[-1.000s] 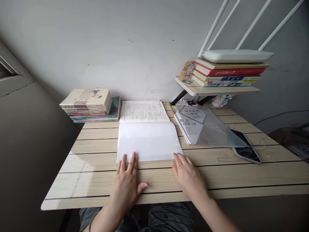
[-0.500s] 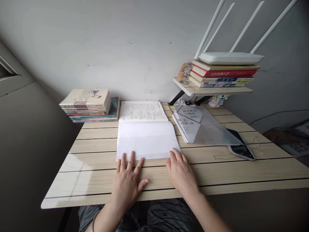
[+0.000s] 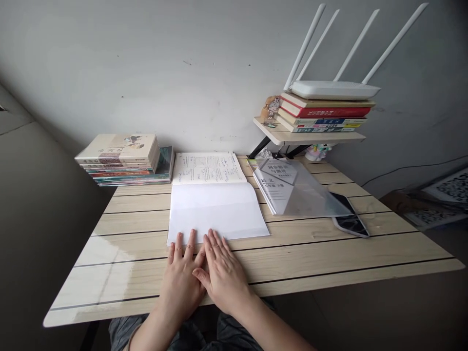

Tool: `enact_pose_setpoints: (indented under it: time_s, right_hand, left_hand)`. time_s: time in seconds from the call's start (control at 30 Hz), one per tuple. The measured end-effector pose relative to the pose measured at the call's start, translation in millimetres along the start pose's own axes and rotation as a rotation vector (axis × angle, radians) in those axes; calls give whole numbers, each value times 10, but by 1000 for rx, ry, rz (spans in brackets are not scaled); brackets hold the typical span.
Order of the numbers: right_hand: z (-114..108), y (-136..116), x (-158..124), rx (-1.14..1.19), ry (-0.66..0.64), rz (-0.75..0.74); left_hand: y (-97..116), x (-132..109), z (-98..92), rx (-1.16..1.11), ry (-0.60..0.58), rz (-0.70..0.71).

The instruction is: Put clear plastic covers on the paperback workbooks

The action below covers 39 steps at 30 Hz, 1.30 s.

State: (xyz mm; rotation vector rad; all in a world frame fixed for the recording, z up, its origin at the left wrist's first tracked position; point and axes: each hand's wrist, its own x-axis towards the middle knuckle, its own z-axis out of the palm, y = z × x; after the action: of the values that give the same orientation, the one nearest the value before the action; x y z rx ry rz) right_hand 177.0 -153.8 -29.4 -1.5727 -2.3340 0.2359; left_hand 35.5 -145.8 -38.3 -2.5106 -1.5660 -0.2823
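An open book lies before me, its near page covered by a blank white sheet or cover and its far page printed, with handwritten marks. My left hand lies flat with fingers spread, fingertips on the near edge of the white page. Beside it, my right hand is stretched out flat too, its fingertips at the same edge. The right thumb and fingers overlap the left hand's thumb side, hiding the left thumb. Neither hand holds anything.
A stack of books stands at the back left. Right of the open book lie a workbook in a clear cover and a phone partly under it. A small raised shelf bears more books and a white router.
My right hand has moved left from the book's right corner to beside my left hand, its fingers now straightened. The left hand stays at the near edge. The view has shifted slightly.
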Motion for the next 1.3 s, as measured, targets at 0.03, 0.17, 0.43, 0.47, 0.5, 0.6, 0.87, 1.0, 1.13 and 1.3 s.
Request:
enact_pose_setpoints:
  time_s: [0.03,0.17,0.43,0.47,0.5,0.6,0.87,1.0,1.13,1.3]
  right_hand:
    - [3,28,-14,-15,1,13]
    - [11,178,-97,-93,8,46]
    - [-15,720,-390,-258,99,228]
    - [-32,799,-434,-274,104,254]
    - [-52,873,-476,-290,102,278]
    - [-111,1025,-565,-326,90,331]
    - [-174,1022,-552,-338,48,376]
    - [-152,1038,-553,-345,48,386]
    - [-99,1096,-571,-359,83,376]
    - [-77,826,-426,-340,147,385]
  left_hand:
    - [-4,1,-1,0,1,6]
    - [-26,5,-5,-1,4,26]
    - [-34,9,-29,1,10,24]
    - [-33,9,-31,-1,10,22]
    - [-33,8,-32,-4,11,21]
    - [-35,6,-29,-10,20,17]
    - [-119,-39,-31,40,83,65]
    - [-309,-179,-48,62,158,82]
    - [-479,-324,-82,103,135,73]
    - [-490,-355,-97,98,91,33]
